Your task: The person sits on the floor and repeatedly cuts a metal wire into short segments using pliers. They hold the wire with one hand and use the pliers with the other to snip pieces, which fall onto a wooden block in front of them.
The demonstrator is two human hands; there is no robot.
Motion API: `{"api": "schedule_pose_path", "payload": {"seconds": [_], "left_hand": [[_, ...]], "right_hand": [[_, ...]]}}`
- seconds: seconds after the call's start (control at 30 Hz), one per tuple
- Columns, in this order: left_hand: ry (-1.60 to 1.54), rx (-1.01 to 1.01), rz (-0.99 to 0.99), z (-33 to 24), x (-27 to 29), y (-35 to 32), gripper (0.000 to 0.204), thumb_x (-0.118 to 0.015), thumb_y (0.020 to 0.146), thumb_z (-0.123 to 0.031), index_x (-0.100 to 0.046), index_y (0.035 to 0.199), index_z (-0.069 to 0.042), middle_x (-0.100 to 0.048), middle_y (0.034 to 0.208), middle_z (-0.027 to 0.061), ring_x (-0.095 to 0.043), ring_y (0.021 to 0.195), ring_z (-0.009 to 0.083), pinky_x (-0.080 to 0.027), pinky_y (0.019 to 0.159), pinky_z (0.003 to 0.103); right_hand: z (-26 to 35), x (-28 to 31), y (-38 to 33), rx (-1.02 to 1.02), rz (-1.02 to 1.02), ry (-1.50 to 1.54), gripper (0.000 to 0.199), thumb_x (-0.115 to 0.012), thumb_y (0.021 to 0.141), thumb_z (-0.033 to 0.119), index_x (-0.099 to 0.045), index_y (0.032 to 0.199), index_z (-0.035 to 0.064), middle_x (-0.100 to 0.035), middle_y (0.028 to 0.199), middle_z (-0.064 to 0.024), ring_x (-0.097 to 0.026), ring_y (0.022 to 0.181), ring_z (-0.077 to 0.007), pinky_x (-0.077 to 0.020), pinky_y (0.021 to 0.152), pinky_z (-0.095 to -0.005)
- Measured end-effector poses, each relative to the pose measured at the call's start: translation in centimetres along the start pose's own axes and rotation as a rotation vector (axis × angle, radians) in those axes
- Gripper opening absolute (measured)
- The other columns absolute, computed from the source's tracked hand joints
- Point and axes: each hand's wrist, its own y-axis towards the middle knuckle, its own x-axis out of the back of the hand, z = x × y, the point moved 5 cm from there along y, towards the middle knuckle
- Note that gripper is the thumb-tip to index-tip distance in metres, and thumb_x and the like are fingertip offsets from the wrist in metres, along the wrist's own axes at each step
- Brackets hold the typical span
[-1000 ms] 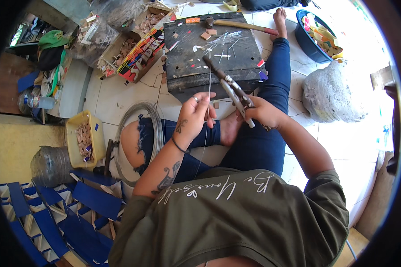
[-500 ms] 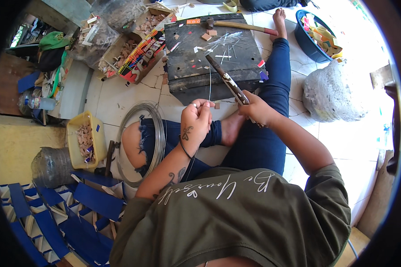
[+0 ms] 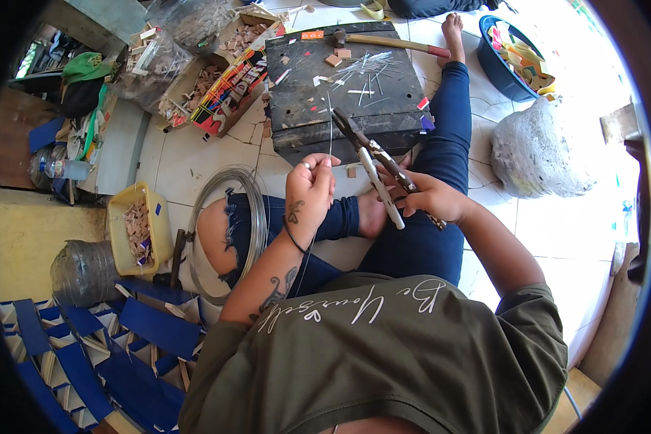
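Observation:
My left hand (image 3: pixel 309 186) pinches a thin metal wire (image 3: pixel 331 126) between thumb and fingers. The wire's free end points up over the near edge of a black block (image 3: pixel 296 76). Its other length trails down along my left forearm, beside the wire coil (image 3: pixel 257 224) around my left knee. My right hand (image 3: pixel 437 197) grips worn pliers (image 3: pixel 359 137) by their handles, which are spread apart. The pliers' head is close to the wire on its right, seemingly not touching it. Several short cut wires (image 3: pixel 372 66) lie scattered on the block.
A hammer (image 3: pixel 390 42) lies across the block's far side, near small wood pieces (image 3: pixel 333 61). Left are a carton (image 3: pixel 228 94) and a yellow tub (image 3: pixel 165 224) of wood bits, plus blue panelled pieces (image 3: pixel 159 322). A blue basin (image 3: pixel 495 76) and wrapped bundle (image 3: pixel 542 152) stand right.
The pliers' handles have spread apart, and their head has lowered slightly. My left hand has shifted a little left with the wire. Short wires on the block lie slightly differently.

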Motion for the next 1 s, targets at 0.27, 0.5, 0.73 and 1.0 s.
{"api": "schedule_pose_path", "payload": {"seconds": [0.27, 0.5, 0.73, 1.0], "left_hand": [[0.259, -0.151, 0.021, -0.2, -0.3, 0.2, 0.019, -0.045, 0.093, -0.013, -0.057, 0.092, 0.002, -0.044, 0.054, -0.004, -0.036, 0.044, 0.0015, -0.03, 0.041, 0.017], [0.309, -0.207, 0.026, -0.2, -0.4, 0.8, 0.018, -0.046, 0.093, -0.011, -0.057, 0.092, 0.003, -0.045, 0.055, -0.0037, -0.036, 0.047, 0.0012, -0.028, 0.043, 0.018], [0.262, -0.193, 0.016, 0.0, -0.5, 2.4, 0.018, -0.044, 0.093, -0.012, -0.056, 0.092, 0.002, -0.043, 0.055, -0.004, -0.034, 0.043, 0.0014, -0.028, 0.04, 0.018], [0.194, -0.062, -0.05, 1.9, 0.1, 3.4, 0.018, -0.048, 0.091, -0.011, -0.06, 0.086, 0.001, -0.049, 0.054, -0.0019, -0.04, 0.045, 0.0036, -0.032, 0.043, 0.022]], "right_hand": [[1.3, 0.2, 0.3, 0.039, -0.002, -0.077, 0.062, -0.053, 0.066, 0.006, -0.041, 0.127, 0.0002, -0.055, 0.105, -0.0113, -0.054, 0.093, -0.0181, -0.0427, 0.083, -0.0277], [-0.1, 0.1, 1.2, -0.046, 0.078, -0.026, 0.058, -0.052, 0.067, 0.006, -0.043, 0.125, 0.001, -0.057, 0.098, -0.0113, -0.057, 0.088, -0.0189, -0.045, 0.082, -0.0298], [-0.2, 0.6, 2.3, 0.106, -0.261, -0.221, 0.047, -0.053, 0.069, 0.008, -0.046, 0.115, 0.0001, -0.057, 0.088, -0.0102, -0.057, 0.082, -0.0217, -0.0448, 0.074, -0.0315], [0.1, 1.2, 2.9, 0.084, -0.387, -0.437, 0.04, -0.056, 0.067, 0.007, -0.046, 0.104, 0.0009, -0.051, 0.08, -0.009, -0.051, 0.075, -0.0201, -0.0414, 0.067, -0.0311]]}}
